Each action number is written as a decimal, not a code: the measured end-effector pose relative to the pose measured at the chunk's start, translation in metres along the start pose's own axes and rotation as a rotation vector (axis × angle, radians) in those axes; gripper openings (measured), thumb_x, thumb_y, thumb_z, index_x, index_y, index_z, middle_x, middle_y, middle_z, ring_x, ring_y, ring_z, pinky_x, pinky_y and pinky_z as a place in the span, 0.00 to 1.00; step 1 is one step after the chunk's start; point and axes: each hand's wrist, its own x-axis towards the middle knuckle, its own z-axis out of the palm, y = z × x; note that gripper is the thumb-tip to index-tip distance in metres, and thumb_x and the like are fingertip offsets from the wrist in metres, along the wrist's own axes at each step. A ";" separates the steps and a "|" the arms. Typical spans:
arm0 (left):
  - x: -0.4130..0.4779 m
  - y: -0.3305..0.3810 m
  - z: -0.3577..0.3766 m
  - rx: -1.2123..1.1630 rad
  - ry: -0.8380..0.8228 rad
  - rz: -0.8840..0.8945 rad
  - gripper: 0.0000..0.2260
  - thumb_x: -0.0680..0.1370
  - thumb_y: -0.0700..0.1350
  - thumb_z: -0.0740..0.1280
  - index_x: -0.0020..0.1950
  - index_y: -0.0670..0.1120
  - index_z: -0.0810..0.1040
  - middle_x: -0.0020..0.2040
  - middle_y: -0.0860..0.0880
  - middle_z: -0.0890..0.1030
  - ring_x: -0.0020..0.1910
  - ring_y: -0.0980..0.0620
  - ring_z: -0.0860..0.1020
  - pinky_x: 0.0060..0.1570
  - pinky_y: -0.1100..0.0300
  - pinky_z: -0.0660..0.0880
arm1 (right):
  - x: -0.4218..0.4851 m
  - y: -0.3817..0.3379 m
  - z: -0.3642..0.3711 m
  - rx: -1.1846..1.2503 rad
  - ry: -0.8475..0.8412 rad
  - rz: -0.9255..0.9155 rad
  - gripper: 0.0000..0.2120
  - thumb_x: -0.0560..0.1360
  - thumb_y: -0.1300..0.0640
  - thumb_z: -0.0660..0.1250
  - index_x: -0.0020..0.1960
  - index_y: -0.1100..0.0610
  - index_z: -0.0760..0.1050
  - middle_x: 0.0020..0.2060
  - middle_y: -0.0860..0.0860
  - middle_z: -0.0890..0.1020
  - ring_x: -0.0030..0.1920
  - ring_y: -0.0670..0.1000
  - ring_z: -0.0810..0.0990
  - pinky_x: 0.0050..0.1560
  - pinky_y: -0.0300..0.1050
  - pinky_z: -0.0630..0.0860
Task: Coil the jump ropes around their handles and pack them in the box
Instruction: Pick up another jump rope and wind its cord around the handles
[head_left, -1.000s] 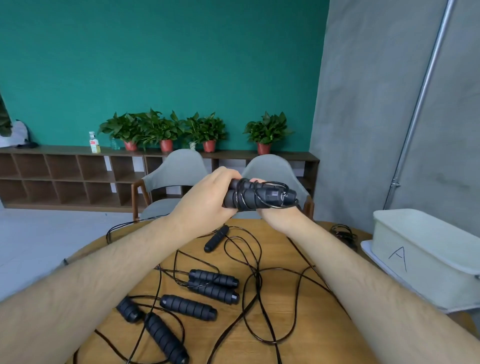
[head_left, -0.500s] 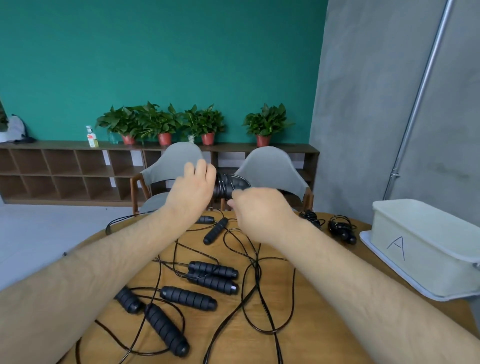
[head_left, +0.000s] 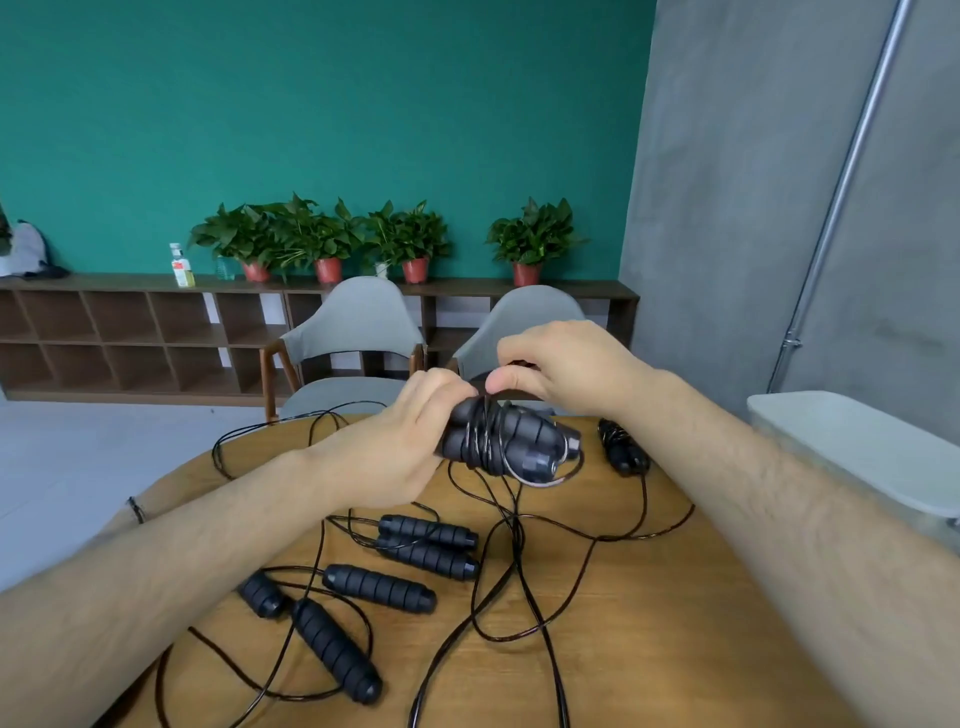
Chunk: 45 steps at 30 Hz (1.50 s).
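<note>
1. Black foam handles (head_left: 524, 431), two side by side, are held above the far part of the wooden desk (head_left: 675, 623). The left hand (head_left: 400, 447) has its grip closed around their left end.
2. Several turns of thin black cord (head_left: 480, 441) lie around the middle of the pair, and one wider loop hangs around the caps at the right end.
3. The right hand (head_left: 566, 371) is just above the bundle. Its grip is closed, with thumb and forefinger pinching the cord at the top of the turns.
4. Half a second ago the left hand covered the bundle almost fully, and the right hand was lower, in front of it. Now the bundle shows plainly to the right of the left hand, and the right hand stands over it.
5. From the bundle the rest of the cord falls to the desk and runs in loose curves among five loose handles (head_left: 426, 545), which lie as they did before.
6. A coiled rope (head_left: 621, 449) lies near the far right edge of the desk, just beside the right forearm.
7. The pale box (head_left: 857, 452) is at the right edge of the view, and less of it shows than half a second ago.
</note>
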 end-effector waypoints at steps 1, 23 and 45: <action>0.000 0.002 -0.003 -0.047 0.049 -0.022 0.24 0.78 0.37 0.65 0.72 0.40 0.62 0.64 0.45 0.64 0.61 0.47 0.69 0.61 0.52 0.73 | -0.002 -0.002 0.003 0.044 0.044 0.021 0.21 0.79 0.33 0.51 0.42 0.49 0.69 0.33 0.48 0.76 0.37 0.51 0.73 0.31 0.43 0.60; 0.028 -0.037 0.005 0.888 -0.094 -0.607 0.18 0.72 0.32 0.55 0.62 0.36 0.67 0.52 0.40 0.69 0.48 0.43 0.71 0.43 0.54 0.69 | -0.006 -0.068 0.035 -0.079 -0.140 0.257 0.04 0.80 0.61 0.63 0.53 0.56 0.68 0.42 0.51 0.74 0.39 0.52 0.73 0.37 0.44 0.70; 0.013 -0.005 -0.018 -0.070 0.282 -0.183 0.21 0.77 0.32 0.66 0.69 0.40 0.67 0.61 0.46 0.67 0.59 0.49 0.68 0.62 0.59 0.67 | 0.000 -0.016 -0.008 0.011 -0.018 0.306 0.10 0.78 0.58 0.66 0.59 0.52 0.78 0.52 0.51 0.82 0.53 0.54 0.80 0.53 0.49 0.77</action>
